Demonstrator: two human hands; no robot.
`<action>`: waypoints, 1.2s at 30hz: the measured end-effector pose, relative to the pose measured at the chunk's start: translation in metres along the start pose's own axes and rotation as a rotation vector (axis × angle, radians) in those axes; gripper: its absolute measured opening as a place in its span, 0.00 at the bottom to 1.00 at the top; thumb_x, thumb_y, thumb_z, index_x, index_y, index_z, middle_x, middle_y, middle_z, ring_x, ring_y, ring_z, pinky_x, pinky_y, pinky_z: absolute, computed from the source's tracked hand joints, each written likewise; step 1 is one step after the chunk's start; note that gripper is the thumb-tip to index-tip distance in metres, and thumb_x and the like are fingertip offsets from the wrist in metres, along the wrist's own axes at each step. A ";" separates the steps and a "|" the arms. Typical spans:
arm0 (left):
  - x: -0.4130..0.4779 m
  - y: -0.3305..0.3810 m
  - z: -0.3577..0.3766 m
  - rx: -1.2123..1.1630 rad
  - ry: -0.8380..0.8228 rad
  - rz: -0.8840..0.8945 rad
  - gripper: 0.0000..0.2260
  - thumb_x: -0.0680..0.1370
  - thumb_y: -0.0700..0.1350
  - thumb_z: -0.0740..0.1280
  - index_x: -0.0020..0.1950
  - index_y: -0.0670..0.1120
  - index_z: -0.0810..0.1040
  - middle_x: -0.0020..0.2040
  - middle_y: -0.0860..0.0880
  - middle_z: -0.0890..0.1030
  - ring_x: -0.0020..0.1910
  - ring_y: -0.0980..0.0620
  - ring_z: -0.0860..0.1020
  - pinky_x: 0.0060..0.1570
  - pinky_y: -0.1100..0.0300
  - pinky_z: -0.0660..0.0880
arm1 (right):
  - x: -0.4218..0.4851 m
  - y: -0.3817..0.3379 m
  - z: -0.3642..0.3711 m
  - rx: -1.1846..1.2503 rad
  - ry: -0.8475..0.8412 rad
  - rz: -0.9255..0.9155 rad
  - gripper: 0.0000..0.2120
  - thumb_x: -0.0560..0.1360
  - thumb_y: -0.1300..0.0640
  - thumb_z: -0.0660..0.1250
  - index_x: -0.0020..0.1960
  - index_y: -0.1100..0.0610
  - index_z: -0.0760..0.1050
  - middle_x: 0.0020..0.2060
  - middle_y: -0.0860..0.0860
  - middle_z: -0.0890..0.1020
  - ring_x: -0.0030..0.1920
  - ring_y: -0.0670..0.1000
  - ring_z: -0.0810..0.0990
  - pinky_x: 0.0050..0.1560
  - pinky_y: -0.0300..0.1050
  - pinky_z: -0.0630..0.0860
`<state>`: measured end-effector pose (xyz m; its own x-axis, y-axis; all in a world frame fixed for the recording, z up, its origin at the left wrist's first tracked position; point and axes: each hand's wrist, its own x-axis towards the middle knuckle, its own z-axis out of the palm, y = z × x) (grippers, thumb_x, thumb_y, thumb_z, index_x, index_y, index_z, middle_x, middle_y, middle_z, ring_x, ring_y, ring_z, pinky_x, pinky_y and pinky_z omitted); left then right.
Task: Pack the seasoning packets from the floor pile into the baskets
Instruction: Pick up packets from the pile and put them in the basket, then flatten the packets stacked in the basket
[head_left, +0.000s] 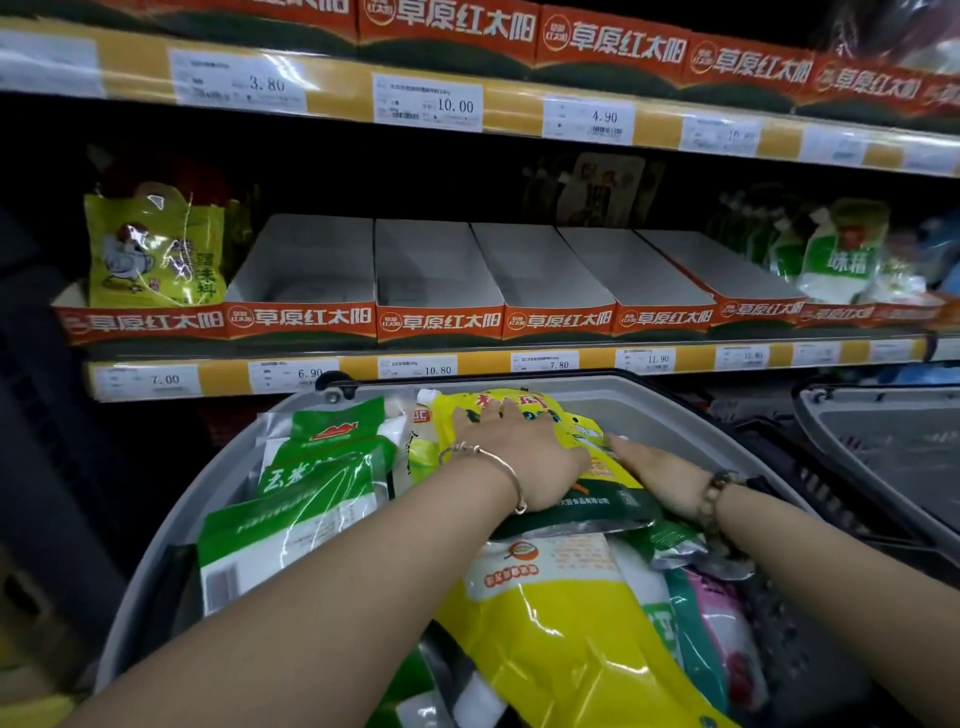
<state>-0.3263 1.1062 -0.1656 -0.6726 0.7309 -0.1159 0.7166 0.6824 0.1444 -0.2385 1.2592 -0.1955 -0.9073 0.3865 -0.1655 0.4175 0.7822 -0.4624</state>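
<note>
Toward the far rim of the grey plastic basket (597, 382), your left hand (519, 452) lies flat, fingers spread, on a yellow spouted seasoning pouch (519, 402) that tops the load. Your right hand (654, 473) rests just beside it, straight fingers touching the pouch's right edge, gripping nothing. Green-and-white packets (322, 467) fill the basket's left side, and a large yellow-and-white pouch (561, 639) lies at its near edge. A second grey basket (893, 447) stands off to the right.

Left hand (519, 457) flat, palm down, fingers spread toward 12 o'clock; right hand (657, 475) at its 3 o'clock, fingers straight.
</note>
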 end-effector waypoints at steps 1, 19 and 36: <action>-0.003 -0.001 -0.004 -0.019 -0.001 0.010 0.27 0.77 0.63 0.50 0.73 0.51 0.62 0.74 0.43 0.60 0.74 0.42 0.56 0.69 0.38 0.49 | -0.001 -0.001 -0.001 -0.018 0.043 -0.018 0.24 0.82 0.47 0.46 0.74 0.58 0.58 0.74 0.55 0.60 0.73 0.52 0.61 0.70 0.41 0.55; -0.242 -0.235 -0.046 -0.294 0.692 -0.279 0.22 0.74 0.46 0.65 0.69 0.49 0.70 0.67 0.50 0.71 0.64 0.50 0.71 0.62 0.60 0.66 | -0.055 -0.305 0.062 -0.137 0.142 -0.692 0.32 0.74 0.49 0.66 0.74 0.51 0.58 0.73 0.52 0.63 0.72 0.51 0.62 0.65 0.39 0.59; -0.614 -0.347 0.141 -0.329 0.622 -1.022 0.22 0.74 0.48 0.65 0.68 0.50 0.70 0.66 0.51 0.71 0.64 0.49 0.71 0.58 0.58 0.67 | -0.221 -0.502 0.400 -0.236 -0.538 -0.951 0.31 0.74 0.47 0.65 0.74 0.49 0.59 0.71 0.53 0.64 0.70 0.52 0.64 0.63 0.40 0.63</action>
<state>-0.1356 0.4230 -0.2834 -0.9330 -0.3260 0.1527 -0.2075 0.8336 0.5120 -0.2674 0.5861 -0.2756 -0.7416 -0.6358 -0.2138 -0.5111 0.7420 -0.4339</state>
